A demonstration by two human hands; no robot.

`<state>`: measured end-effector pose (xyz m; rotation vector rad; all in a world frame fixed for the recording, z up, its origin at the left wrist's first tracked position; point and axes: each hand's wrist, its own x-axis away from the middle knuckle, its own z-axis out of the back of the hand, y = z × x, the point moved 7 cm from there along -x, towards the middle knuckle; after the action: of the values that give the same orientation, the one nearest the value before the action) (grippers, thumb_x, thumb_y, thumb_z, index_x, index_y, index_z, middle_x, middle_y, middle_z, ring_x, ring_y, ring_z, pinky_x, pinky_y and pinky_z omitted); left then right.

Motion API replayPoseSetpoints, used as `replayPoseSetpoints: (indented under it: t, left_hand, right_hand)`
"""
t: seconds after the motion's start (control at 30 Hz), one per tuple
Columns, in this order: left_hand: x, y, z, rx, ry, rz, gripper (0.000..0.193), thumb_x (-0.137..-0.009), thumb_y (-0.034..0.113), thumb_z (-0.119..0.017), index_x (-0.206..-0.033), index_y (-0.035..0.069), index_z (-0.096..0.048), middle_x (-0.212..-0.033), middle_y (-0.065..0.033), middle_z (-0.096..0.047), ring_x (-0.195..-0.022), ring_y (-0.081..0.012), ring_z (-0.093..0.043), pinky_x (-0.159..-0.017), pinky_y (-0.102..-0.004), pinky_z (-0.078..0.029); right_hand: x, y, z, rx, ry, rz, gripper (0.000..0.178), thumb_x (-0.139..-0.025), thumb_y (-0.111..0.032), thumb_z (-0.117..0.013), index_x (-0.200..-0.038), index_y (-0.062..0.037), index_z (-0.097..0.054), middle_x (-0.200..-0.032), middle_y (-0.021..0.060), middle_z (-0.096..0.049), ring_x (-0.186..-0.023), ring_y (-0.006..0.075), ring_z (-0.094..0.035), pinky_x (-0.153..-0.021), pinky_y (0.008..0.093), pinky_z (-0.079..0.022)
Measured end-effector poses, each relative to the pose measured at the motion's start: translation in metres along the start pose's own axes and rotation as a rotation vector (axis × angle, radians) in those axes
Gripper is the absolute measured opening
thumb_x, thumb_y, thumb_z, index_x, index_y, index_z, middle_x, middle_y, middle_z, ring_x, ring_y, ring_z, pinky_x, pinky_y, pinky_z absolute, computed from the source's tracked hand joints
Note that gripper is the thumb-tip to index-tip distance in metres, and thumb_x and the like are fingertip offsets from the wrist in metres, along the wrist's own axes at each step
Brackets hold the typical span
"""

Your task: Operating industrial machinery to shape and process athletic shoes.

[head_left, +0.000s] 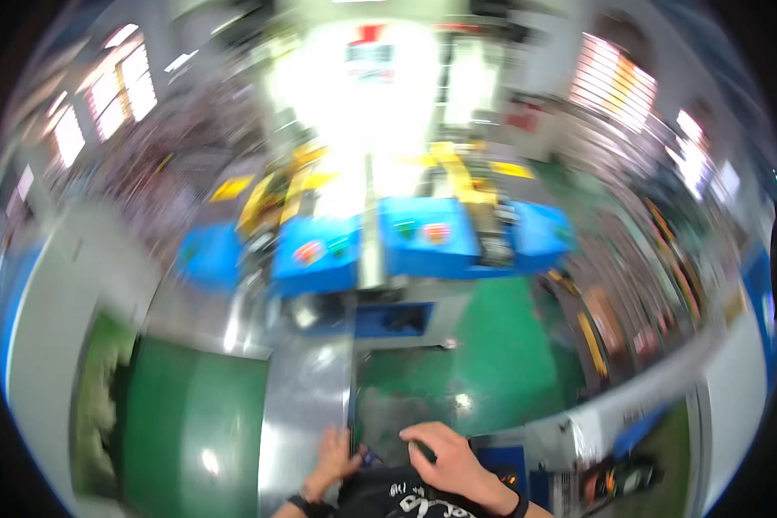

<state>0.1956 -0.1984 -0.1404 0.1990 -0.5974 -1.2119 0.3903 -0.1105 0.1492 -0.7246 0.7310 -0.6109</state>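
Note:
My left hand (333, 459) is at the right edge of a shiny metal worktop (306, 397), fingers spread, with nothing visible in it. Whether it touches the metal cannot be told through the blur. Close to its thumb is a small dark object (369, 457), too smeared to name. Over the front of my dark shirt (397, 492), my right hand (449, 462) is raised with loosely bent fingers. A gap shows between its thumb and forefinger, and I see nothing held.
Ahead stands a brightly lit machine with blue housings (427, 237), red and green buttons and yellow parts (457, 177). Green floor (501, 363) lies on both sides of the worktop. Racks of long parts (630, 293) are at right. A pale cabinet (69, 285) stands left.

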Motion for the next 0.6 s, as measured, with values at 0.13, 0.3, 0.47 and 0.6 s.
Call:
replayPoseSetpoints:
  t: [0.13,0.3,0.47,0.6]
  left_hand:
    - [0.088,-0.126,-0.033,0.284,0.18,0.615,0.106,-0.073,0.06,-0.066,-0.149,0.004,-0.017,-0.154,-0.0274,-0.01,-0.143,-0.0441,-0.006,-0.109,-0.0663,-0.006]
    - [0.135,-0.135,-0.065,0.334,0.28,0.741,0.119,-0.068,0.079,-0.055,-0.152,0.009,-0.009,-0.157,-0.0224,0.005,-0.145,-0.0394,0.006,-0.103,-0.0732,0.002]
    - [0.127,-0.121,-0.067,0.183,0.274,0.759,0.111,-0.074,0.07,-0.059,-0.152,0.013,-0.006,-0.157,-0.0198,0.002,-0.145,-0.0388,0.003,-0.105,-0.072,-0.002]
    - [0.131,-0.115,-0.05,0.273,0.331,0.809,0.114,-0.07,0.064,-0.067,-0.152,0.016,-0.006,-0.158,-0.0169,0.003,-0.146,-0.036,0.002,-0.106,-0.071,-0.003]
  right_hand:
    - [-0.041,0.018,-0.134,0.167,-0.748,-0.055,0.046,-0.081,-0.025,-0.069,-0.121,-0.0073,-0.054,-0.122,0.0192,-0.058,-0.116,0.0353,-0.054,-0.093,0.0495,-0.046]
    - [-0.051,0.038,-0.252,0.021,-1.237,-0.057,0.035,-0.087,-0.014,-0.059,-0.119,0.0003,-0.056,-0.111,0.0223,-0.064,-0.1,0.0368,-0.063,-0.086,0.04,-0.049]
    - [-0.072,0.121,-0.359,0.164,-1.325,0.408,0.062,-0.081,-0.022,-0.066,-0.131,0.0069,-0.042,-0.133,0.0317,-0.044,-0.124,0.043,-0.045,-0.103,0.0444,-0.038]
    - [-0.093,0.207,-0.415,0.223,-1.187,0.413,0.083,-0.078,-0.035,-0.07,-0.138,0.0092,-0.033,-0.143,0.034,-0.03,-0.136,0.0474,-0.024,-0.111,0.0493,-0.026]
